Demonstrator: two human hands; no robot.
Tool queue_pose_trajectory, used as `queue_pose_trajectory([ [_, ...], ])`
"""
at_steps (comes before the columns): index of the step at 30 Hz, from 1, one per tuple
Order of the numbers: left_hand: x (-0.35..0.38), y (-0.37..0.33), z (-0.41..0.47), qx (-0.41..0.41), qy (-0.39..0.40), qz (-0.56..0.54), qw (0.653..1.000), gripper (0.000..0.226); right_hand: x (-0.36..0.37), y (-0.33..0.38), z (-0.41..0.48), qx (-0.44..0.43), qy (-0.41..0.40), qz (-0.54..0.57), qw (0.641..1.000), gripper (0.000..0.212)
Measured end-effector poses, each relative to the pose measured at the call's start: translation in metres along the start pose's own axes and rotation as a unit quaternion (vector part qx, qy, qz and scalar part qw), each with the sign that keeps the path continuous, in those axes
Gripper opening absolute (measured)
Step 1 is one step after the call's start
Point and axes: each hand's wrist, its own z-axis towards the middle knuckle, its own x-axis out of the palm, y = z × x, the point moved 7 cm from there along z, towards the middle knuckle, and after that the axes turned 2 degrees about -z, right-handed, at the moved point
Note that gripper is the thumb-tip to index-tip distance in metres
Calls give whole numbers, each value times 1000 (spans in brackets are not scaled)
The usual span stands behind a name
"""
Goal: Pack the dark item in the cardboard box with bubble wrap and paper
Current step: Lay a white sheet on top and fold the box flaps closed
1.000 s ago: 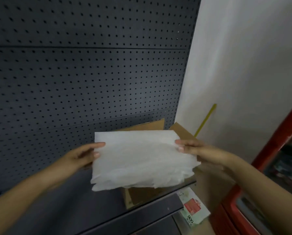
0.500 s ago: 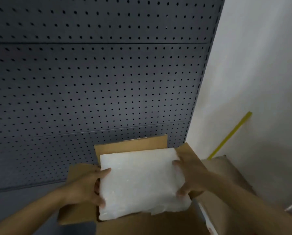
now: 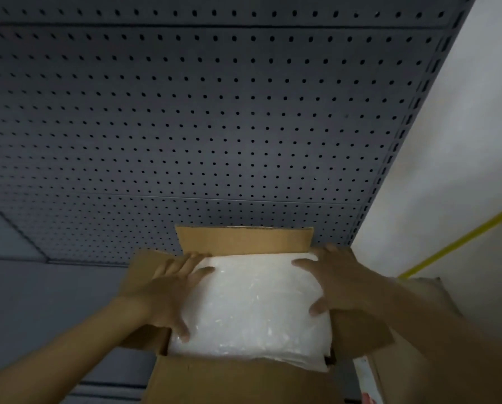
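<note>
An open cardboard box (image 3: 245, 239) stands on a dark shelf with its flaps spread. A white folded pad of bubble wrap (image 3: 252, 310) lies in the box's mouth and fills most of the opening. My left hand (image 3: 168, 290) presses on the pad's left edge with fingers spread. My right hand (image 3: 335, 282) grips the pad's right edge, thumb low on the pad. The dark item is hidden; nothing of it shows under the wrap.
A grey perforated back panel (image 3: 214, 126) rises right behind the box. A white wall (image 3: 462, 170) with a yellow stripe (image 3: 459, 242) stands on the right. More cardboard (image 3: 418, 304) lies beyond the right flap. The grey shelf surface (image 3: 40, 301) stretches to the left.
The bubble wrap has come down from in front of me into the box's mouth. Both hands followed it down and now press on its edges.
</note>
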Motion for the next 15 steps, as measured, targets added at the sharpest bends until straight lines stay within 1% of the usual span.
queue_pose_trajectory([
  [1, 5, 1, 3, 2, 21, 7, 1000, 129, 0, 6, 4, -7, -31, -40, 999, 108],
  [2, 10, 1, 7, 3, 38, 13, 999, 131, 7, 12, 9, -14, -36, -64, 997, 111],
  [4, 18, 2, 12, 7, 62, 36, 997, 131, 27, 21, 20, -19, -12, -85, 996, 113],
  [10, 25, 3, 28, 8, 68, 148, 987, 134, 60, 28, 41, 3, 43, -72, 996, 119],
  [13, 35, -1, 37, 13, 83, 194, 977, 133, 67, 31, 49, 10, 70, -57, 996, 126],
  [14, 40, -2, 39, 11, 94, 202, 975, 133, 69, 31, 50, 13, 75, -58, 995, 124],
  [15, 44, -3, 41, 8, 106, 204, 973, 133, 72, 31, 51, 13, 71, -56, 996, 116],
])
